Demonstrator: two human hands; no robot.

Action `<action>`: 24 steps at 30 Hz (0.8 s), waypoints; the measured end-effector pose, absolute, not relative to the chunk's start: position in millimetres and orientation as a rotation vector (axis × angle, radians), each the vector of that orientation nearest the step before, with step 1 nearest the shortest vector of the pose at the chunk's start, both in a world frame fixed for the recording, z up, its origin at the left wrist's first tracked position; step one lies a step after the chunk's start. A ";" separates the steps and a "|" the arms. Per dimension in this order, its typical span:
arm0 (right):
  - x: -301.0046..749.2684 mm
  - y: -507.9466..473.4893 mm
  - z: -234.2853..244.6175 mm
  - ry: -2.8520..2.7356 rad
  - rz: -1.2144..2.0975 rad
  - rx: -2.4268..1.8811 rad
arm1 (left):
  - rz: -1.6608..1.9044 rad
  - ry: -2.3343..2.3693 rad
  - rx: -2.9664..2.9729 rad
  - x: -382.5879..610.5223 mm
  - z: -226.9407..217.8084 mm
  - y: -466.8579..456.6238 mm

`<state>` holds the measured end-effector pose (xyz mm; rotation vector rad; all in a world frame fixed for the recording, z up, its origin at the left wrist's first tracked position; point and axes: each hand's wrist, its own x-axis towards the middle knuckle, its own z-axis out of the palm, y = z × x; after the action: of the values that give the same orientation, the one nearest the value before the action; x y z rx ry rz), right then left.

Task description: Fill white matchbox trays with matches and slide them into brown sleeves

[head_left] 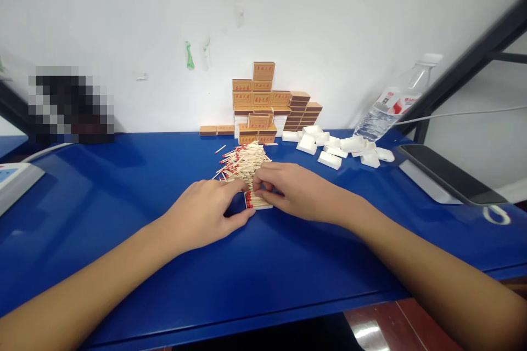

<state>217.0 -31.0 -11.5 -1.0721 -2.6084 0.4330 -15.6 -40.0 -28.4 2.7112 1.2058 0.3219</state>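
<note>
A small white matchbox tray filled with red-headed matches lies on the blue table in front of me. My left hand grips the tray's left end between thumb and forefinger. Over the tray's right part, my right hand is closed in a pinch, fingertips down at the matches. Whatever those fingertips hold is hidden. Just behind both hands spreads a heap of loose matches, their heads mostly toward the left.
Stacked brown matchboxes stand against the wall behind the heap. To their right lie several white empty trays, a tilted water bottle and a dark phone on a white support. A white power strip sits at far left.
</note>
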 end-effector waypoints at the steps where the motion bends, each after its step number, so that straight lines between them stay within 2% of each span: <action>1: 217.0 -31.0 -11.8 -2.613 0.439 -1.069 | 0.319 1.207 2.708 -15.5 -28.4 -39.9; 12: 217.3 -31.7 -7.7 -2.613 0.455 -1.045 | 0.363 1.179 2.719 -16.8 -29.8 -40.1; 17: 229.0 -20.2 -4.2 -2.527 0.331 -1.042 | 0.349 1.215 2.708 -16.3 -30.0 -41.7; 24: 281.7 24.3 -4.2 -2.168 -0.005 -1.519 | 0.326 1.249 2.695 -15.9 -31.6 -40.5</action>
<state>281.7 24.3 -4.2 -1.5190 -2.1678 -0.0046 -15.9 -40.5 -31.6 2.6946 1.2494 0.3260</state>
